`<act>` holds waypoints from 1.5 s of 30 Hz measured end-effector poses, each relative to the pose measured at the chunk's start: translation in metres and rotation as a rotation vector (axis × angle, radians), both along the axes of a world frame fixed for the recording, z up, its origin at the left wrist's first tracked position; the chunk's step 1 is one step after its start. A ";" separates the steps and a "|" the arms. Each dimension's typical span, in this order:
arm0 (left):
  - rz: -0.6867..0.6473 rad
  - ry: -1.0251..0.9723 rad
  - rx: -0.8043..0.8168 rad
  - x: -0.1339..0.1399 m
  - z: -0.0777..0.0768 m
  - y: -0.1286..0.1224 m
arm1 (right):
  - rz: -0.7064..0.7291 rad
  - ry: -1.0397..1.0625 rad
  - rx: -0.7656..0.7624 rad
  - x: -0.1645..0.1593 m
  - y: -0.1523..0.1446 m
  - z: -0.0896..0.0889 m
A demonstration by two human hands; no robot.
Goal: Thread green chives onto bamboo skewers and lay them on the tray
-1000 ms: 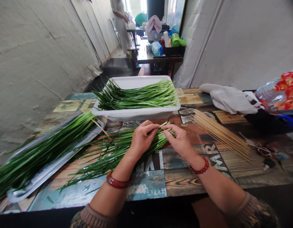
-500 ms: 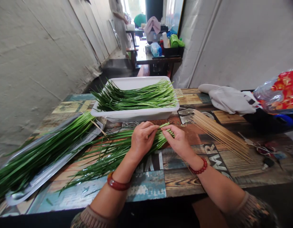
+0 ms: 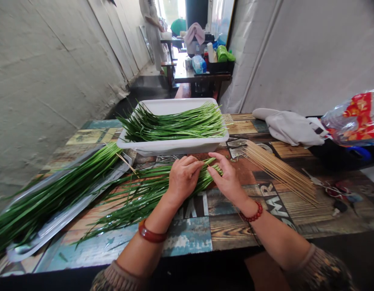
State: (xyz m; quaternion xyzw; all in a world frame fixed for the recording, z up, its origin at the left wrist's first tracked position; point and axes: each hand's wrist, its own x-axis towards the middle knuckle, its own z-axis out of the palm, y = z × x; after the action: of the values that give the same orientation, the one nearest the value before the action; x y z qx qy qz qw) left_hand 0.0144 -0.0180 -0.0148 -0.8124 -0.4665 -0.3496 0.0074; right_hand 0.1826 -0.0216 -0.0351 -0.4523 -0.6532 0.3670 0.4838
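Long green garlic chives (image 3: pixel 135 202) lie in a loose bunch across the table, pale stem ends toward the right. My left hand (image 3: pixel 184 178) is closed around the stems near those ends, thumb and index finger pinched together. Close by on the right, my right hand (image 3: pixel 227 180) has its thumb and index finger apart at the stem ends; its other fingers are mostly hidden. A thin stick, partly visible, passes under that hand. To the left, more chives (image 3: pixel 68 190) with thin sticks at their stem end lie on a clear plastic tray (image 3: pixel 80 210).
Behind my hands stands a white tub (image 3: pixel 175 150) of chives. Wooden skewers (image 3: pixel 279 171) lie in a pile on the right, near scissors (image 3: pixel 314 178) and keys (image 3: pixel 338 205). A pale cap (image 3: pixel 293 127) and a plastic bag (image 3: pixel 356 117) sit farther back. Another person (image 3: pixel 153 36) stands in the background.
My right index finger has lifted away from the thumb, opening the pinch at the stem ends. My left hand keeps its grip in nearly the same place.
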 end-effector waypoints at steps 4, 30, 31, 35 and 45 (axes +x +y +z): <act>0.005 0.033 0.019 0.001 0.002 -0.001 | -0.015 -0.030 0.017 0.000 0.001 -0.001; -0.044 -0.068 -0.507 0.005 0.002 -0.005 | -0.001 -0.139 -0.033 0.007 0.009 -0.004; -0.047 -0.066 -0.512 0.005 0.002 -0.005 | -0.015 -0.177 0.003 0.006 0.009 -0.005; -0.132 -0.142 -0.540 -0.002 0.004 0.000 | 0.019 -0.229 0.040 0.008 0.006 0.001; 0.050 0.005 -0.485 -0.019 0.005 0.007 | 0.344 -0.376 0.001 0.027 0.000 0.036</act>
State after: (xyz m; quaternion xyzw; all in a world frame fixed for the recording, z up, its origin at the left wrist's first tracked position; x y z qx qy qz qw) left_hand -0.0050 -0.0107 -0.0102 -0.7794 -0.5569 -0.2252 -0.1783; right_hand 0.2100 -0.0220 0.0007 -0.3946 -0.7993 0.3528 0.2845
